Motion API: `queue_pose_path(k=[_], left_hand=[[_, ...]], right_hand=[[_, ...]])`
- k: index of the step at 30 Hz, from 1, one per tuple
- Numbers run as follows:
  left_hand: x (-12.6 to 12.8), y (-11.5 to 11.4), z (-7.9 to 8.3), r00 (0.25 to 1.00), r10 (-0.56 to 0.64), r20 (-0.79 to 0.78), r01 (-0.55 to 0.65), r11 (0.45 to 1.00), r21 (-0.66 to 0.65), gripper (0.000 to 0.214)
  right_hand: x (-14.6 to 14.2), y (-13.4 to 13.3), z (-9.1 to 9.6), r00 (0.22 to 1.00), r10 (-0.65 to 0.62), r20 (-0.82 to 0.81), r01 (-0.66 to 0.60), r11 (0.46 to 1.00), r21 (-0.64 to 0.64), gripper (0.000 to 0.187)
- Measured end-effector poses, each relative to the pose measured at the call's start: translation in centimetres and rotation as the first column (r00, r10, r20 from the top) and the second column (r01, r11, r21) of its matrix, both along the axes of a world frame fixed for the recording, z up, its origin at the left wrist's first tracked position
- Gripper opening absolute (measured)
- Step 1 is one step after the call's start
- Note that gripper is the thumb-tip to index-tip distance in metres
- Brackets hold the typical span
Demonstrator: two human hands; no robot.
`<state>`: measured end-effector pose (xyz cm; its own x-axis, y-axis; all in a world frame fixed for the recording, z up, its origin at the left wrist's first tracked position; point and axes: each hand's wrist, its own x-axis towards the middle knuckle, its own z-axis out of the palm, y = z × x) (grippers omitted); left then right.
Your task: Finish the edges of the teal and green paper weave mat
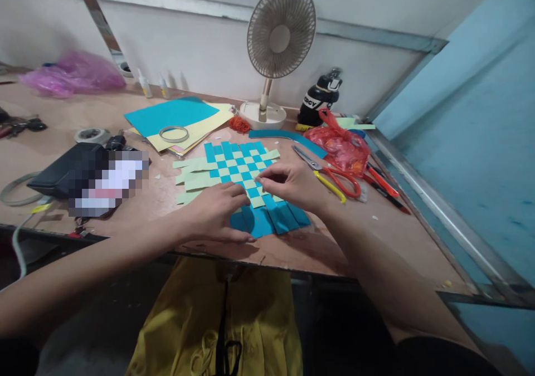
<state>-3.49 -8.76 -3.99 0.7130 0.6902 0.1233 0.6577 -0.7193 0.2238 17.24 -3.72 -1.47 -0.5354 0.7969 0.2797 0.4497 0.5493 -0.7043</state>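
Observation:
A woven paper mat (238, 167) of blue and pale green strips lies on the wooden table (137, 209) in front of me. My left hand (217, 211) rests palm down on its near left part, fingers pressed onto the strips. My right hand (288, 184) is at the mat's near right side, fingertips pinched on a pale green strip (258, 194). Loose blue strip ends (271, 220) fan out toward the table's front edge below both hands.
Orange-handled scissors (334, 176) lie right of the mat, beside a red plastic bag (343, 145) and pens. A fan (276, 47) and a black bottle (320, 97) stand at the back. Blue and yellow paper sheets (175, 117), tape rolls and a black pouch (69, 167) lie left.

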Motion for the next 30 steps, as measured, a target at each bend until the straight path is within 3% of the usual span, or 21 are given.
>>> queue_pose_path(k=[5, 10, 16, 21, 24, 30], left_hand=[[1.3, 0.5, -0.3, 0.991, 0.002, -0.131, 0.006, 0.998, 0.056, 0.057], [1.5, 0.6, -0.1, 0.993, 0.032, -0.114, -0.028, 0.999, 0.036, 0.037], [0.3, 1.9, 0.1, 0.997, 0.056, 0.044, -0.05, 0.99, -0.128, 0.024], [-0.7, 3.2, -0.2, 0.954, 0.188, 0.233, -0.091, 0.923, -0.373, 0.022], [-0.9, 3.8, -0.6, 0.932, 0.247, 0.266, -0.113, 0.893, -0.435, 0.021], [-1.0, 4.4, -1.2, 0.911, 0.267, 0.314, -0.078, 0.86, -0.505, 0.021]], right_hand=[[0.1, 0.2, -0.3, 1.0, 0.007, -0.012, -0.007, 1.0, 0.005, 0.015], [0.2, 0.2, -0.1, 1.0, 0.01, -0.009, -0.01, 1.0, 0.004, 0.015], [0.8, 0.6, 0.5, 0.999, -0.033, -0.026, 0.032, 0.999, -0.04, 0.015], [2.0, 1.1, 2.0, 0.995, -0.072, -0.066, 0.057, 0.976, -0.212, 0.019], [2.3, 1.1, 2.5, 0.997, -0.018, -0.07, -0.009, 0.927, -0.376, 0.022], [1.1, 0.4, 0.1, 0.991, 0.116, 0.063, -0.039, 0.716, -0.697, 0.011]])
